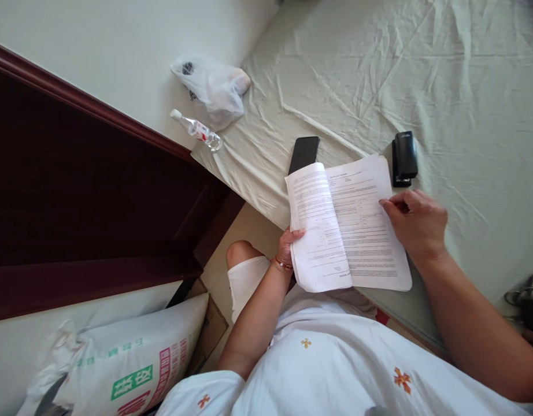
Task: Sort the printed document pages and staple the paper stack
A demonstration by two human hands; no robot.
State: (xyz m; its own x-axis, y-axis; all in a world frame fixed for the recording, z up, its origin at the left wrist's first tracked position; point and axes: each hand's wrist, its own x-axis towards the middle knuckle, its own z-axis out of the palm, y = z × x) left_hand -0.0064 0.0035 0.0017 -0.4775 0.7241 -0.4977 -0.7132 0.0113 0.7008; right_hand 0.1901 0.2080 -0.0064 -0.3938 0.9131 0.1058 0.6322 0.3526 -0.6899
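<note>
A stapled-looking stack of printed sheets (370,231) lies spread like a booklet over the bed's edge, its left-hand pages curling up. Along the left margin, my left hand (288,240) grips the stack, thumb on top and the other fingers hidden beneath. My right hand (416,219) is closed in a pinch at the right margin of the right-hand page, where the fingertips meet the paper. Just above that hand stands a black stapler (405,157). A black phone (305,153) lies behind the top left of the sheets, partly covered by them.
A pale wrinkled sheet (336,86) covers the bed. On its far left are a clear water bottle (201,132) and a white plastic bag (217,92). A dark wooden panel (88,173) and a printed sack (140,352) stand to the left.
</note>
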